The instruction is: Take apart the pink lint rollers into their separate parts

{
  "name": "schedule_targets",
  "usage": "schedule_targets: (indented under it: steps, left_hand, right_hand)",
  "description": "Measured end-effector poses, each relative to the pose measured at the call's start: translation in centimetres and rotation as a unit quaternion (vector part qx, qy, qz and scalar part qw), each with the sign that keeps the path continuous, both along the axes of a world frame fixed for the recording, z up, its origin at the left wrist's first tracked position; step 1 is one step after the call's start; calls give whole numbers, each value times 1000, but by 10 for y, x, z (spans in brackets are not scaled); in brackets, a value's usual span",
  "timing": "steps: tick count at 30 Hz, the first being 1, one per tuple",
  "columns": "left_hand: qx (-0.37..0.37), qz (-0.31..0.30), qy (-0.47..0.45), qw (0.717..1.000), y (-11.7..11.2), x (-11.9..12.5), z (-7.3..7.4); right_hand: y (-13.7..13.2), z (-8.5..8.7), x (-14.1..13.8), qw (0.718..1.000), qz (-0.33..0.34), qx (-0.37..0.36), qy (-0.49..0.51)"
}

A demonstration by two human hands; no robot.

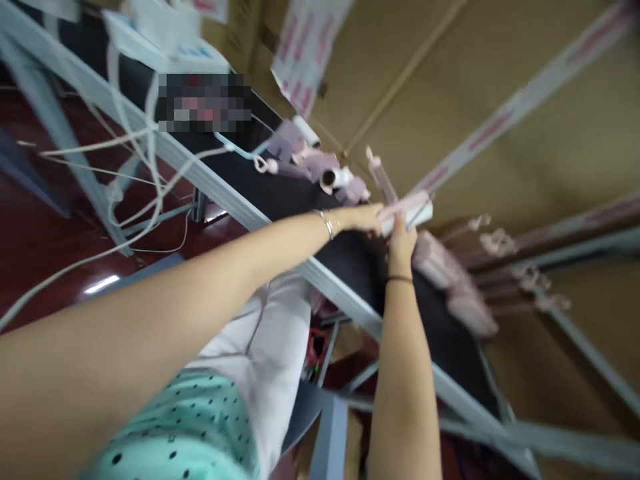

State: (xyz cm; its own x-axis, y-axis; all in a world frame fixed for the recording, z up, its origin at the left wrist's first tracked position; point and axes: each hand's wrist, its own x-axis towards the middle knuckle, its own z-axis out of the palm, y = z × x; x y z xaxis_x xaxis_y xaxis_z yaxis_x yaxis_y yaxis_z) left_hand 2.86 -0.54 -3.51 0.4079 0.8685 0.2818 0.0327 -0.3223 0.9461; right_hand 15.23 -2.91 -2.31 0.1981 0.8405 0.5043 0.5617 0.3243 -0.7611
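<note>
Light: soft, middling, flat on cardboard (500, 67) toward 2 o'clock | Dark: floor (30, 267) at 9 o'clock, crossed by a white glare streak (101, 285) | Blur: hands (369, 218) soft, pink bundles (473, 312) smeared at 4 o'clock | Lens: left arm (125, 333) stretched toward 8 o'clock | Pixelated block (205, 103): 10 o'clock

Left hand (367, 219) and right hand (402, 239) partly hid the pale object (421, 211); its outline was blurred. Pixelation masked one patch (205, 103).

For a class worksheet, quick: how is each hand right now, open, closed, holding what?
Left hand: at one end of the white tube; grip too blurred to tell.
Right hand: closed on the same tube.
</note>
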Motion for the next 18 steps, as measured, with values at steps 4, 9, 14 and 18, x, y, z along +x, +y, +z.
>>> schedule_targets:
  steps: [4,9,14,18]
  left_hand:
    - [79,43,40,995,-21,-11,7]
    - [326,90,39,940,-8,-17,-19]
    - [266,-19,38,963,-6,-21,-16]
    - [159,1,102,982,-12,-26,11]
  right_hand:
    - [-5,5,4,999,-19,-17,-29]
    - [25,-20,4,1000,-2,-4,13]
    - [29,-18,7,999,-3,13,29]
    - [7,1,-2,995,57,39,75]
